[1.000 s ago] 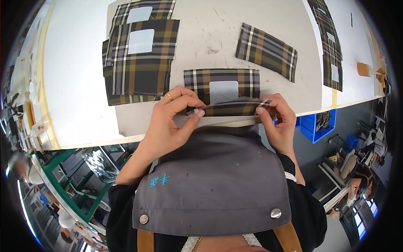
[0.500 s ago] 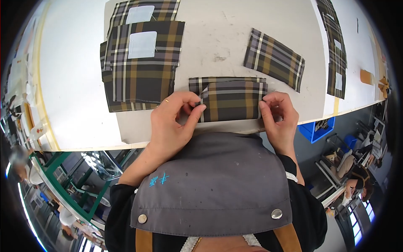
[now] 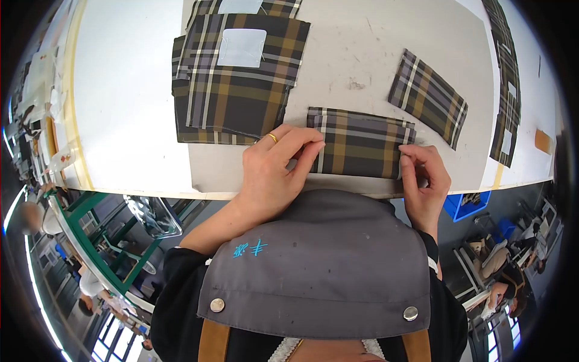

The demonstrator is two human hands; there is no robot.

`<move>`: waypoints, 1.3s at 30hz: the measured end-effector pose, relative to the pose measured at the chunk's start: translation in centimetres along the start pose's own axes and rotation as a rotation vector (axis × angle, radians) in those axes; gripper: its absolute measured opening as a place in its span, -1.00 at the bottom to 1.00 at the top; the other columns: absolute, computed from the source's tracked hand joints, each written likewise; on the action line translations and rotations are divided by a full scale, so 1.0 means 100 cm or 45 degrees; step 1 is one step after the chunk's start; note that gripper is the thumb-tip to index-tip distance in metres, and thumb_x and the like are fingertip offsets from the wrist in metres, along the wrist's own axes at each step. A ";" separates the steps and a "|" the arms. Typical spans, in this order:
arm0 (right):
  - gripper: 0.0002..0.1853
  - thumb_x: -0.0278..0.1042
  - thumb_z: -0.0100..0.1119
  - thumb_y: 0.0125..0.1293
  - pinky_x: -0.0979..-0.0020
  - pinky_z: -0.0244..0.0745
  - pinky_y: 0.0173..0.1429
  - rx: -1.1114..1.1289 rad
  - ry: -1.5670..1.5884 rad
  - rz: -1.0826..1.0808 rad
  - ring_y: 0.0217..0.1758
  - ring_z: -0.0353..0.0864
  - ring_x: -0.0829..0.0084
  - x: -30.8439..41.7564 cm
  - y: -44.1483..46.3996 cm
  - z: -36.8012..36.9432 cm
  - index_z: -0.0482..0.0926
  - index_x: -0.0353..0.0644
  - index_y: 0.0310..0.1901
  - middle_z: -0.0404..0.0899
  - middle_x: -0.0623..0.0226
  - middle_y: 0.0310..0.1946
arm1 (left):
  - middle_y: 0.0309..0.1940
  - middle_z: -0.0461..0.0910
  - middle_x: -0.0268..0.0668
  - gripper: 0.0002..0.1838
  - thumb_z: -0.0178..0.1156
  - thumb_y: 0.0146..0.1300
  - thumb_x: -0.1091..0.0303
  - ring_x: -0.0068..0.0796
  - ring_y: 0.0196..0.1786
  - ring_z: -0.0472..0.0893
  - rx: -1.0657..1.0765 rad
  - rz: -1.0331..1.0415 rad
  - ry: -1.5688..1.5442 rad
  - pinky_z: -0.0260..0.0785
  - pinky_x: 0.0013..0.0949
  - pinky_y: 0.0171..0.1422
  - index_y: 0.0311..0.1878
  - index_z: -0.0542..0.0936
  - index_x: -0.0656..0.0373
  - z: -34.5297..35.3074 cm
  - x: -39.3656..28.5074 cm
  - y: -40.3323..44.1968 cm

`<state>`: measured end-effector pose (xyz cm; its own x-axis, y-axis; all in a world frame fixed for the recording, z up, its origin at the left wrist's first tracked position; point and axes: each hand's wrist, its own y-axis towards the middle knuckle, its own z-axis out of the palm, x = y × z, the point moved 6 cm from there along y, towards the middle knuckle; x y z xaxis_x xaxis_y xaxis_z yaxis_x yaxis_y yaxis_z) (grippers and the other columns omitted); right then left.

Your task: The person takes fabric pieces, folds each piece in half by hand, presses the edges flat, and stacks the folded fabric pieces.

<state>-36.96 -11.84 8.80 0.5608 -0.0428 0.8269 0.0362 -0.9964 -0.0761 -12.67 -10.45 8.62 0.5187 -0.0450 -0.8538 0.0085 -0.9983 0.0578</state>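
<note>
A folded plaid fabric piece (image 3: 362, 148) in dark grey, brown and white lies flat near the table's front edge. My left hand (image 3: 280, 160) pinches its left edge between thumb and fingertips. At the opposite edge, my right hand (image 3: 427, 178) pinches the fabric the same way. The upper layer lies over a lower one, whose strip shows along the far side. Just left of it, beyond my left hand, is a stack of plaid pieces (image 3: 235, 102) with a pale square patch (image 3: 242, 48) on top.
Another plaid piece (image 3: 429, 96) lies angled at the right on the grey board (image 3: 338, 54). A long plaid strip (image 3: 505, 78) with pale patches runs along the far right, near an orange-brown block (image 3: 542, 141). Below the table edge hangs a blue bin (image 3: 464, 208). Other people are in the background.
The view has shifted, so the table's contents appear farther right. The top layer of the held piece now lies straighter at its upper left corner, and both hands still pinch its edges.
</note>
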 end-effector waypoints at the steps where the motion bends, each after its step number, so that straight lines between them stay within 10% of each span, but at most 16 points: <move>1: -0.83 -0.65 0.25 0.30 0.60 0.33 -0.37 0.010 -0.006 -0.009 -0.43 0.46 0.65 0.000 0.000 0.000 0.69 -0.19 -0.12 0.51 0.43 -0.40 | -0.37 0.65 -0.31 -0.90 0.36 0.26 0.51 -0.44 -0.46 0.62 -0.015 0.006 0.028 0.46 -0.44 -0.42 -0.17 0.68 0.16 0.000 0.000 0.000; 39: -0.73 -0.63 0.28 0.26 0.52 0.43 -0.38 0.056 -0.012 0.018 -0.50 0.48 0.56 0.000 0.003 0.000 0.71 -0.14 -0.03 0.52 0.39 -0.41 | -0.38 0.61 -0.33 -0.77 0.37 0.26 0.56 -0.63 -0.52 0.48 0.005 -0.046 0.140 0.33 -0.54 -0.45 -0.02 0.76 0.17 0.003 -0.003 0.005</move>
<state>-36.96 -12.09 8.85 0.5696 -0.0562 0.8200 0.0642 -0.9916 -0.1125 -13.08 -10.91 8.75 0.6090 -0.0047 -0.7931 0.0255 -0.9993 0.0256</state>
